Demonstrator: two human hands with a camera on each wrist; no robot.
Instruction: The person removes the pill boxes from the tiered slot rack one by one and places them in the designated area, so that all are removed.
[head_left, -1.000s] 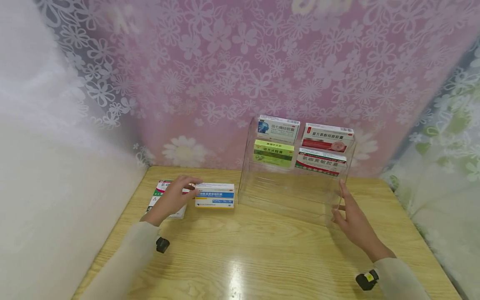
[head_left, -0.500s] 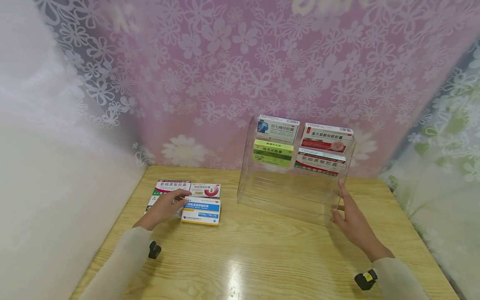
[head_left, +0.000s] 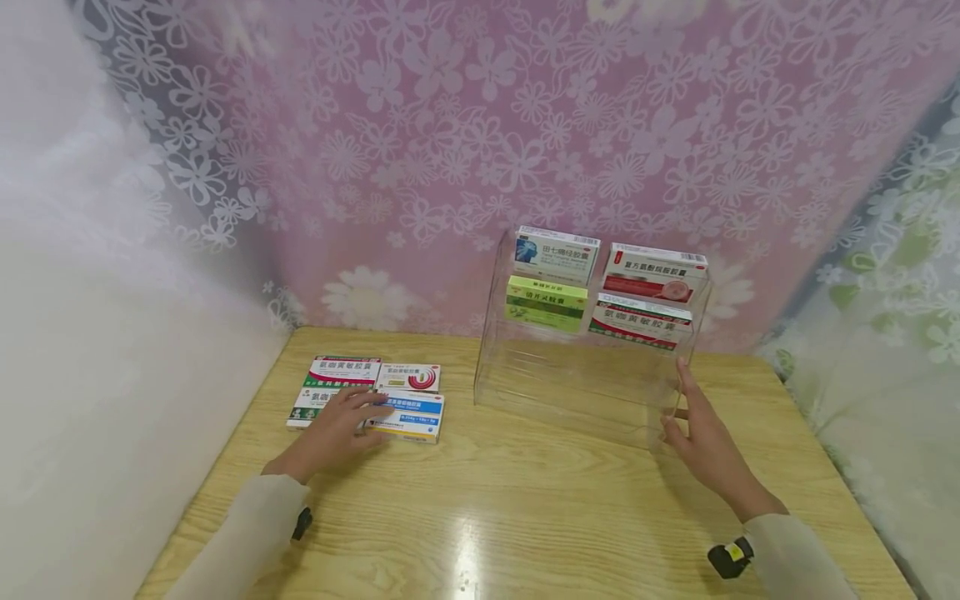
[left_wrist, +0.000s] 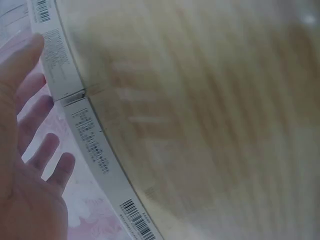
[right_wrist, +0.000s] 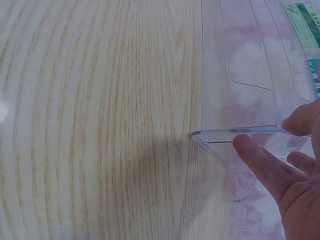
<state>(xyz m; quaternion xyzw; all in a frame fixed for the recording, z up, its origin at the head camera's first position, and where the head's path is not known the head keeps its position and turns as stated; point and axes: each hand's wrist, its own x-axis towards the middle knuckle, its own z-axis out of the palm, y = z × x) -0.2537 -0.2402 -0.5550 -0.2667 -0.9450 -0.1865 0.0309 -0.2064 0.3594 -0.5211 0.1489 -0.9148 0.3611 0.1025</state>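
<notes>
"What's new out there?"

"Quick move! A second ago I had the blue-and-white box (head_left: 412,421) pinched up beside the clear rack (head_left: 570,379). Now it lies on the surface (head_left: 525,508), further from the rack, its left end under the left hand (head_left: 330,437). Those fingers, nipping its end back then, are spread now, thumb by its near side."

"And over on the other side?"

"No change: the right hand (head_left: 701,446) pinches the rack's side edge nearest it."

"Give me a count!"

"One blue-and-white box, right at the left hand's fingertips. One red-swirl box (head_left: 414,377) just beyond it, come clear into view since a second ago. Beyond the left hand's knuckles, red-and-green packaging (head_left: 341,372) showing two labelled panels; one box or two, I can't tell. Then four up in the rack, ahead and to the left of the right hand: one blue-pictured box (head_left: 555,252) above one green box (head_left: 546,305), and one red-and-white box (head_left: 654,275) above one red-and-green box (head_left: 640,323)."
</notes>
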